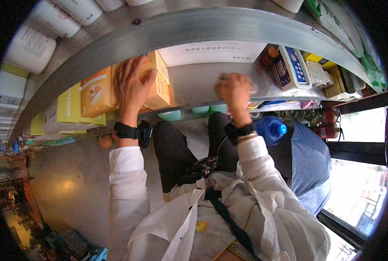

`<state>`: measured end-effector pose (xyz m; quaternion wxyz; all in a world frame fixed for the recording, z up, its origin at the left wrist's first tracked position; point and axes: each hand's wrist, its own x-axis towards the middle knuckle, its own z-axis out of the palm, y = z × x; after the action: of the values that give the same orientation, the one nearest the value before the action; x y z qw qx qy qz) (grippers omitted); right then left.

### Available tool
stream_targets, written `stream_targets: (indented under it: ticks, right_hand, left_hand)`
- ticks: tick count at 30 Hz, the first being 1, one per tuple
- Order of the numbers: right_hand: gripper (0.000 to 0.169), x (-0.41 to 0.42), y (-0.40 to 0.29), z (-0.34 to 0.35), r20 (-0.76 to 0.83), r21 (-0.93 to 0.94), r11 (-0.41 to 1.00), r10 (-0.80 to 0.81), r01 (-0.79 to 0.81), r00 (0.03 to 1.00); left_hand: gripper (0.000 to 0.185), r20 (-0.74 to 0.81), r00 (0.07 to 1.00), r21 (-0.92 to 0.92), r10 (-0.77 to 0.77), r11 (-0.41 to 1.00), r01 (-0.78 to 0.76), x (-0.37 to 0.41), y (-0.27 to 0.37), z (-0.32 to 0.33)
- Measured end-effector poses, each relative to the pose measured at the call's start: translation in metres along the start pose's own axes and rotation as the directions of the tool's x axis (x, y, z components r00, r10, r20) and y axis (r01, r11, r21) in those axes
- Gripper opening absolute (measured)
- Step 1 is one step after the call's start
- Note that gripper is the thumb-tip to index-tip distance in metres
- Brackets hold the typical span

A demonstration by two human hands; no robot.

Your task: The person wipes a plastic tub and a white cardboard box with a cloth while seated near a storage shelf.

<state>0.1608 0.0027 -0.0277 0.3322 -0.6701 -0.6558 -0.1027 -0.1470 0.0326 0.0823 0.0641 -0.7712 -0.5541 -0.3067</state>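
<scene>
Below the curved edge of an upper metal shelf, my left hand [133, 84] lies spread over orange cardboard boxes [159, 93], its thumb apart from the fingers. My right hand [235, 88] is blurred, over the bare metal of the lower shelf [194, 78]; its fingers look curled, and whether it holds anything is not clear. Behind the hands a long white box [213, 53] bearing writing lies on that shelf. A larger orange box [97, 92] stands left of my left hand, beside yellow-green boxes [69, 106].
The upper shelf's metal rim [194, 27] arches above both hands. At right stand a white tub with blue labels [293, 68] and small boxes [337, 80]. Lower right are a large blue water bottle [270, 130], a blue-grey cover [310, 166] and a red fire extinguisher [324, 130].
</scene>
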Motion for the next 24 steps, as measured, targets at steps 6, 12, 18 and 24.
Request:
stream_targets:
  ticks: [6,12,18,24]
  right_hand:
    - [0.020,-0.014,-0.128,0.029,0.070,0.222,0.961,-0.185,0.166,0.980]
    - [0.024,-0.009,-0.096,0.006,0.236,0.396,0.907,-0.251,0.143,0.939]
    - [0.018,-0.006,-0.009,-0.018,-0.054,0.213,0.976,-0.040,0.051,0.998]
    - [0.021,0.003,0.044,-0.050,-0.078,0.060,0.983,0.177,-0.173,0.981]
  left_hand:
    - [0.054,0.045,0.999,0.010,-0.012,1.000,0.012,0.002,-0.004,0.003]
    - [0.057,0.091,0.993,0.050,-0.077,0.996,0.073,-0.001,0.003,-0.007]
    - [0.049,0.109,0.990,0.058,-0.091,0.995,0.085,0.001,0.012,-0.013]
    - [0.056,0.148,0.980,0.021,-0.135,0.991,0.133,0.000,0.009,-0.013]
